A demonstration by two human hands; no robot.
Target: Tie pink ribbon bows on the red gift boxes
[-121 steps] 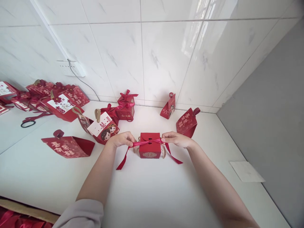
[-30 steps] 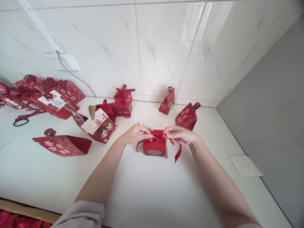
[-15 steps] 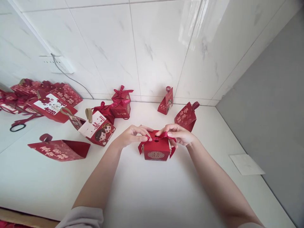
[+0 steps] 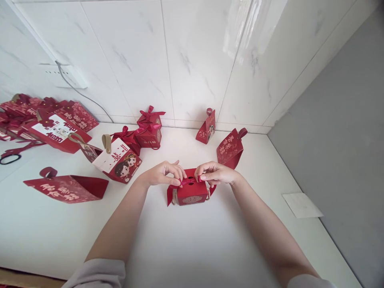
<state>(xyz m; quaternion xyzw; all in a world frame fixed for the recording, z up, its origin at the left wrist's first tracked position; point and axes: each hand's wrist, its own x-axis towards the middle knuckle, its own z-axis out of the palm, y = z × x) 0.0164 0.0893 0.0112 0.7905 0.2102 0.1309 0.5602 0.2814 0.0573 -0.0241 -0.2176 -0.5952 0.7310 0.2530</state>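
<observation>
A small red gift box [image 4: 192, 194] with a gold round emblem on its front stands on the white table before me. Across its top runs a red ribbon [image 4: 189, 181], and beige cord shows at both sides of the box. My left hand [image 4: 167, 174] pinches the ribbon at the box's left top edge. On the other side, my right hand [image 4: 216, 174] pinches the ribbon near the right top edge between thumb and fingers. A ribbon tail [image 4: 170, 195] hangs down at the left. Some of the ribbon is hidden behind my fingers.
Several finished-looking red boxes with bows [image 4: 148, 136] stand near the tiled wall. Handled red boxes lie left [image 4: 67, 188] and right [image 4: 230, 149]. Scissors [image 4: 11, 159] lie far left, beside a pile of boxes [image 4: 57, 132]. A white card [image 4: 302, 205] rests at the right edge.
Both hands keep their pinch on the ribbon; my right hand has come inward over the box top. The whole view has shifted slightly, moving the surroundings left.
</observation>
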